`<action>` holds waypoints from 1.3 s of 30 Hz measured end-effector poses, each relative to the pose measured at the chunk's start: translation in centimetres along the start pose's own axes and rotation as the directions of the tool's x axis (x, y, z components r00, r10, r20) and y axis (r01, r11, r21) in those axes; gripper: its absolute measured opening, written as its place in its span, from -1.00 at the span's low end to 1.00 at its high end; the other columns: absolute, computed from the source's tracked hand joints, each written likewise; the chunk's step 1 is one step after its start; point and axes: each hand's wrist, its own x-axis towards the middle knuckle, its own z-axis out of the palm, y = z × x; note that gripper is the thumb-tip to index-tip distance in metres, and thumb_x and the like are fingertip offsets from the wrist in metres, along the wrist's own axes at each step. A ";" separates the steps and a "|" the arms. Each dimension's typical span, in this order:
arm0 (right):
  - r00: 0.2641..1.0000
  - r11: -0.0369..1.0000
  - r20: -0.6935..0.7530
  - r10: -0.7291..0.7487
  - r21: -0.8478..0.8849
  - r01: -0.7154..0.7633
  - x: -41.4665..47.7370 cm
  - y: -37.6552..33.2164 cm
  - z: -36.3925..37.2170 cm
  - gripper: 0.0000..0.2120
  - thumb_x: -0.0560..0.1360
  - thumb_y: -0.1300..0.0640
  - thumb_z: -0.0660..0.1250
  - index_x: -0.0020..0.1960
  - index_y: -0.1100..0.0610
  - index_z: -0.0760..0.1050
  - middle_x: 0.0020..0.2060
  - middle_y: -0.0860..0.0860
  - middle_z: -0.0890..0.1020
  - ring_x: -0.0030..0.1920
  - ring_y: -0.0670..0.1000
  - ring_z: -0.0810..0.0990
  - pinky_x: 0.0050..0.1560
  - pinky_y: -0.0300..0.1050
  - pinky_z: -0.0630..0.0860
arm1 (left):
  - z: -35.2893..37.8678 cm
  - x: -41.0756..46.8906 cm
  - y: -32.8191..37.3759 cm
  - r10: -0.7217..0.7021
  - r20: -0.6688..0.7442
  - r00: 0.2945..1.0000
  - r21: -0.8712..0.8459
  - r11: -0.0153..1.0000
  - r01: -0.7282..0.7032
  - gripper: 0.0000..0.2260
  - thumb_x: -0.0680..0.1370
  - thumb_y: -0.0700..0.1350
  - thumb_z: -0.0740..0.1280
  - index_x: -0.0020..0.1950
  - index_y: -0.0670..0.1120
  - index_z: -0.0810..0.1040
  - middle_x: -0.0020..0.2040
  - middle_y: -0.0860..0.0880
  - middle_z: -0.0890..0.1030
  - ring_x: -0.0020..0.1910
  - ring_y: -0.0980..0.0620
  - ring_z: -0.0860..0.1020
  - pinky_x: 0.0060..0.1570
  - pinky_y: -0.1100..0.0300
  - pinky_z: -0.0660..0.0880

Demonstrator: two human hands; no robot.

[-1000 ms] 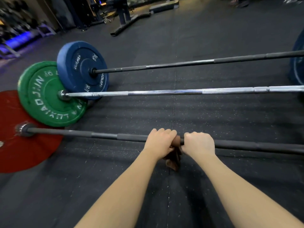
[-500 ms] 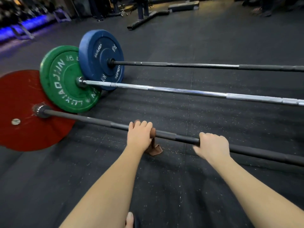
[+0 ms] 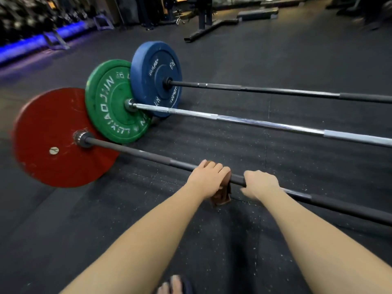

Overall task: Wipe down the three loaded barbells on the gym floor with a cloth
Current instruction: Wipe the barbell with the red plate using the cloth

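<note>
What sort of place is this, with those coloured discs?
Probably a gym's weights area: black rubber flooring, barbells loaded with a red plate, a green plate and a blue plate, and a machine frame behind. The left hand holds a cloth on the nearest bar; the right hand grips it.

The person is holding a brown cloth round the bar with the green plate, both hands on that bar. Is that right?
Not quite. In the head view the left hand holds the brown cloth round the bar with the red plate, not the green plate; the right hand grips that same bar too.
</note>
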 end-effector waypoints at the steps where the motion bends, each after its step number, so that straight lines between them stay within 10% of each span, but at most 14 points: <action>1: 0.998 1.000 0.066 0.017 0.020 -0.018 0.4 0.0 -0.6 -0.71 0.57 -0.10 0.30 0.18 0.05 0.42 0.06 0.03 0.60 -0.02 0.12 0.56 -0.05 -0.02 0.44 | -0.5 0.3 -0.8 0.015 0.051 0.999 0.030 0.999 -0.017 -0.59 0.64 0.07 0.27 0.43 -0.04 0.30 0.36 -0.06 0.45 0.35 -0.13 0.41 0.41 -0.04 0.25; 12: 0.996 1.000 0.083 0.023 0.018 -0.025 1.6 0.1 -0.6 -0.87 0.46 0.01 0.27 -0.07 0.05 0.45 -0.25 -0.01 0.52 -0.18 0.13 0.57 -0.14 -0.04 0.48 | -2.3 5.0 -4.7 0.056 0.448 0.892 -0.072 0.997 -0.027 -0.73 0.44 0.26 0.44 -0.07 0.13 0.49 -0.05 0.07 0.61 -0.10 -0.02 0.56 -0.12 0.11 0.48; 20: 0.970 0.993 -0.242 0.030 -0.100 -0.056 0.5 -0.5 2.2 -0.85 0.52 0.05 0.24 -0.14 0.09 0.31 -0.44 -0.06 0.29 -0.45 0.09 0.34 -0.33 -0.09 0.28 | 3.3 2.3 -1.5 -0.102 -0.156 0.983 0.003 0.995 0.104 -0.59 0.39 0.06 0.52 0.10 -0.01 0.44 -0.01 0.00 0.58 0.00 -0.11 0.54 -0.15 0.03 0.31; 24: 0.960 0.993 -0.278 0.029 -0.099 -0.058 0.7 -0.4 2.4 -0.85 0.52 0.07 0.26 -0.15 0.08 0.32 -0.38 -0.07 0.46 -0.35 0.13 0.45 -0.32 -0.09 0.27 | 3.4 3.7 2.7 -0.077 -0.270 0.960 -0.019 0.997 0.075 -0.52 0.11 -0.06 0.63 -0.07 -0.03 0.52 -0.24 0.02 0.57 -0.24 -0.08 0.55 -0.30 0.08 0.36; 29: 0.956 0.990 -0.294 0.003 -0.132 -0.044 0.7 -0.1 2.4 -0.93 0.54 0.12 0.21 -0.12 0.04 0.36 -0.21 -0.05 0.65 -0.30 0.10 0.55 -0.33 -0.10 0.28 | 2.7 4.9 4.6 0.007 -0.301 0.953 0.014 1.000 -0.003 -0.65 0.25 -0.10 0.57 -0.07 -0.03 0.50 -0.21 0.02 0.58 -0.24 -0.07 0.56 -0.32 0.09 0.23; 35: 0.997 0.997 -0.021 -0.068 0.022 0.068 1.3 1.3 0.1 -0.84 0.48 -0.04 0.31 -0.01 0.02 0.49 -0.08 0.01 0.63 -0.13 0.12 0.58 -0.16 -0.09 0.42 | -0.3 5.9 2.9 0.094 0.002 0.996 -0.139 0.986 -0.093 -0.71 0.47 0.17 0.38 -0.01 0.03 0.40 -0.07 0.04 0.61 -0.13 -0.09 0.57 -0.25 0.08 0.33; 39: 0.987 0.997 0.160 0.026 -0.077 -0.014 0.3 5.9 -1.3 -0.67 0.45 -0.19 0.30 0.11 -0.02 0.51 0.04 0.02 0.62 -0.05 0.12 0.57 -0.03 -0.04 0.52 | -3.2 7.6 2.3 0.173 0.404 0.898 -0.345 0.938 -0.026 -0.79 0.41 0.13 0.49 -0.16 0.08 0.52 -0.21 0.12 0.54 -0.18 0.00 0.52 -0.25 0.16 0.39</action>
